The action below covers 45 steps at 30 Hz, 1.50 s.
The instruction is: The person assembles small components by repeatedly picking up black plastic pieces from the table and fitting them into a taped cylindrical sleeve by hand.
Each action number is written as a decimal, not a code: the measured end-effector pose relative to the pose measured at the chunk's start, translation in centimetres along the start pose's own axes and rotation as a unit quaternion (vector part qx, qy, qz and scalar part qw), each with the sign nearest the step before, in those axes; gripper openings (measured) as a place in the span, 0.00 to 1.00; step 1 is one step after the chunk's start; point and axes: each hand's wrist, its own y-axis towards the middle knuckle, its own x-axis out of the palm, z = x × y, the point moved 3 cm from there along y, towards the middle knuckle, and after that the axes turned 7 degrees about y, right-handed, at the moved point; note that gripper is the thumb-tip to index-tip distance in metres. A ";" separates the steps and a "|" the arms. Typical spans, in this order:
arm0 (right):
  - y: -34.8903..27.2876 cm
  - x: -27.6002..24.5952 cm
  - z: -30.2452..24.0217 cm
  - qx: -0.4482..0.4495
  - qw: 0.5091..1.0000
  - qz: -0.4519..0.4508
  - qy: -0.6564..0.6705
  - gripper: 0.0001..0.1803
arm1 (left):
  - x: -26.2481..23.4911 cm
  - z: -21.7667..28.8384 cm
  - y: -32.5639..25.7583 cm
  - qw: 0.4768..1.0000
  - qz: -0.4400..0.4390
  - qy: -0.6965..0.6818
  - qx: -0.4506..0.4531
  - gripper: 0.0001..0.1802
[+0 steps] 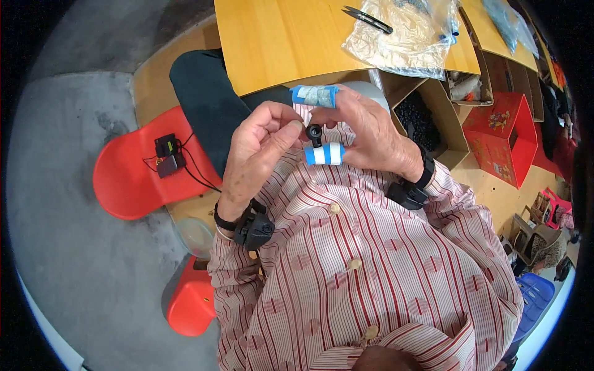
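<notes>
In front of my chest is a small black ring-shaped part with a short stem. My right hand holds it between thumb and forefinger; both of these are wrapped in blue and white tape. Close against the part's left side, my left hand is closed, thumb and forefinger pressed together. Whatever is in that pinch is too small or hidden to name. A black strap with a dark device sits on each wrist.
A yellow table carries thread snips and a clear plastic bag. Right of my hands stand a cardboard box of small black parts and a red box. On the left, a red chair bears a cabled black device.
</notes>
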 end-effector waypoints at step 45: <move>0.5 1.0 -0.3 -0.014 0.992 -0.114 -0.046 0.27 | 0.7 -1.1 0.0 0.994 0.048 0.098 0.021 0.16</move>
